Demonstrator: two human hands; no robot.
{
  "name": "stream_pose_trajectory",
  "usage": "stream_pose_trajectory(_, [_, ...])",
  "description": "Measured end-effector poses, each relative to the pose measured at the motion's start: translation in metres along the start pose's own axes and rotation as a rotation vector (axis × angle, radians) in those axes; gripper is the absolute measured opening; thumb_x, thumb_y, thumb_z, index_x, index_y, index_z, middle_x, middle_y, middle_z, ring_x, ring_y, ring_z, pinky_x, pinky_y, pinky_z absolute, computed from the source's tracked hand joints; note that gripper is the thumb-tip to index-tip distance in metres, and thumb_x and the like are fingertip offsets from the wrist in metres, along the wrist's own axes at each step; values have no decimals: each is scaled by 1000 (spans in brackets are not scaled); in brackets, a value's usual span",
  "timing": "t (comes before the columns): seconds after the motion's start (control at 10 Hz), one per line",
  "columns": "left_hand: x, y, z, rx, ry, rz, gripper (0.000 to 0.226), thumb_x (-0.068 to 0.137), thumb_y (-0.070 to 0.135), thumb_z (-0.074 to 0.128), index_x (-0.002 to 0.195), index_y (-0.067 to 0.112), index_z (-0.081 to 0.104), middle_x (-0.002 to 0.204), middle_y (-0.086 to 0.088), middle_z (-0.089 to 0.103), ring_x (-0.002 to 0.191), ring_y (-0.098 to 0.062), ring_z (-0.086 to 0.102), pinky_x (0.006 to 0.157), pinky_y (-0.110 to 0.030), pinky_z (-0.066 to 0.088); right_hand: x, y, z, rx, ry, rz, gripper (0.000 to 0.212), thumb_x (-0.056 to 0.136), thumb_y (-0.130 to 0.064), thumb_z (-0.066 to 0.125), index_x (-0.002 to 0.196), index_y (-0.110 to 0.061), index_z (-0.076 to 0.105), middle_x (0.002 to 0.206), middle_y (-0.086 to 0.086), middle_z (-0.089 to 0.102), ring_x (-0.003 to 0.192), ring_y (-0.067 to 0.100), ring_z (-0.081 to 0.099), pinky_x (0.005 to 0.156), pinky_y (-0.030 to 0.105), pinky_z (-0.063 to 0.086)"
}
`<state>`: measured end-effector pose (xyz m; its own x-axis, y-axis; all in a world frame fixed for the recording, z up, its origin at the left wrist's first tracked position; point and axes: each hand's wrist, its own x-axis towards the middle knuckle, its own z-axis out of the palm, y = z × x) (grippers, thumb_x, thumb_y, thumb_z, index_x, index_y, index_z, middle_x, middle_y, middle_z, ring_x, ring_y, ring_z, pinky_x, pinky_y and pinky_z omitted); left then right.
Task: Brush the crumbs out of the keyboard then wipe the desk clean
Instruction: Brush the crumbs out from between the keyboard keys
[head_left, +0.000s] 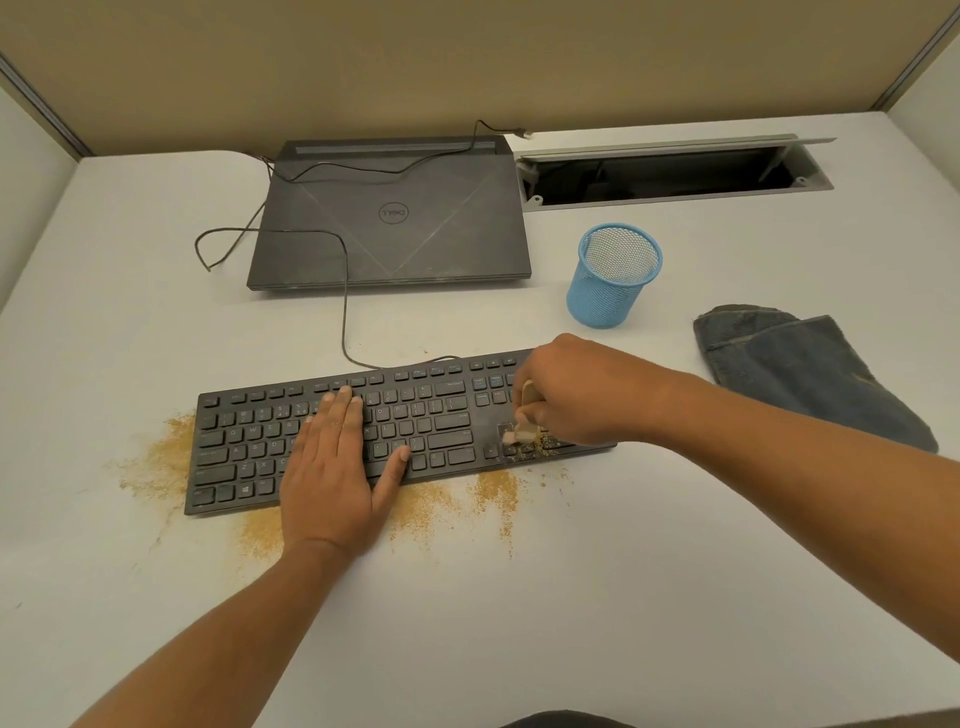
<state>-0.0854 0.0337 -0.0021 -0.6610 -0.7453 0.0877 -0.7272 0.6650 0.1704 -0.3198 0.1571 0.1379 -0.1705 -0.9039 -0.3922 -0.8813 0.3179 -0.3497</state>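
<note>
Black keyboard (332, 441), tan crumbs (156, 462), blue mesh cup (613, 278), dark blue-grey cloth (810, 374)

Ahead of me a closed dark laptop (389, 218) lies flat, its round logo facing up on a lid crossed by faint diagonal lines. Just to its right I see a long open cable hatch (649, 176), its grey lid tipped back and the inside dark. Nearer me a blue mesh cup (610, 280) stands upright, apart from both. A tan partition (467, 62) runs behind everything.
</note>
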Motion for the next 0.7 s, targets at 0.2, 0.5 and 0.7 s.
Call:
stream_pose_trajectory(0.2, [0,0,1,2,-1,3,80,95,66,22,151,9,32,159,-7,29,148,-20,21,121,-39,16,-7,16,7,47,87,29,35,96,-26,55,67,-11,66,87,5,72,70,21,61,64,36,52])
stream_pose_trajectory(0.5, [1,-1,1,4,-2,7,80,95,66,23,151,9,30,159,-7,28,148,-20,20,122,-39,16,-26,15,13,109,132,101,23,97,-29,58,95,-16,77,101,-3,73,82,15,63,70,28,50])
stream_pose_trajectory(0.7, [1,-1,1,4,0,11,80,95,66,21,151,9,31,159,-7,28,149,-19,19,122,-37,13,-37,14,23,144,187,137,23,98,-25,54,95,-15,75,93,-3,73,80,15,63,66,23,44])
